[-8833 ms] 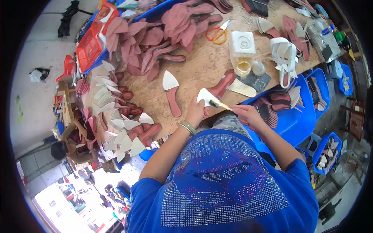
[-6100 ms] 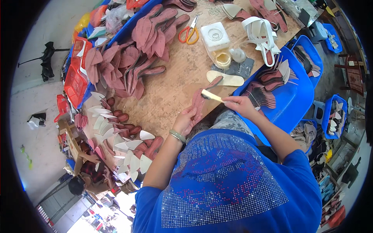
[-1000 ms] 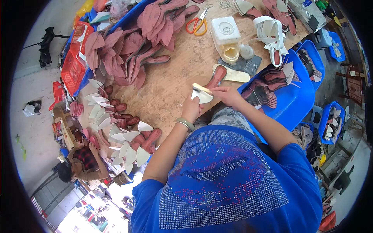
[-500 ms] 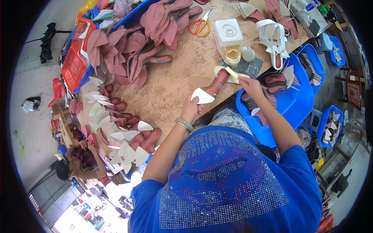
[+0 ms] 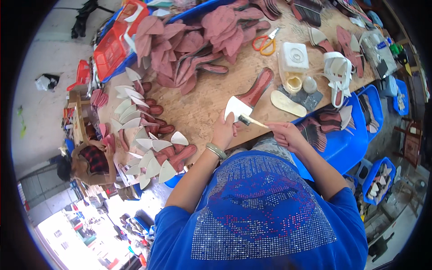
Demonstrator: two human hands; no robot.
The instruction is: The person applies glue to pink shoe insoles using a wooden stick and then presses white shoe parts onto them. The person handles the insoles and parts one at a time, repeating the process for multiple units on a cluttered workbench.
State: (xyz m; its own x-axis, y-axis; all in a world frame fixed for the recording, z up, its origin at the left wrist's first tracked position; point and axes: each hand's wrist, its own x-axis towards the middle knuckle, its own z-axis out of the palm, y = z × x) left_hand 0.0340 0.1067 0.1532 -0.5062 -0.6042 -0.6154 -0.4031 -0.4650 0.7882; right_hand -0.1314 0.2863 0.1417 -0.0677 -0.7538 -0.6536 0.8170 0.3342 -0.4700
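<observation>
My left hand (image 5: 224,133) grips a shoe insole (image 5: 255,92) by its white toe piece (image 5: 237,108); the red-brown heel end points away to the far right. In my right hand (image 5: 288,135) is a small glue brush (image 5: 255,121) with a pale handle, pinched between the fingers. Its dark bristle end rests at the near edge of the white toe piece, close to my left fingers. Right of the insole a cream sole-shaped piece (image 5: 288,104) lies flat on the table. Behind that stands an open jar (image 5: 294,83) with yellowish residue.
Overlapping insoles with white toes (image 5: 150,153) line the table's left. Red-brown insoles (image 5: 180,54) are heaped at the back. Scissors (image 5: 266,44), a white container (image 5: 294,57) and white straps (image 5: 337,74) lie beyond. Blue bins (image 5: 346,144) stand at right; another person (image 5: 92,162) sits at left.
The brush has come from over the cream piece to the insole's white toe, with my right hand drawn nearer to me. The insole has been lifted off the cream piece. The view has shifted.
</observation>
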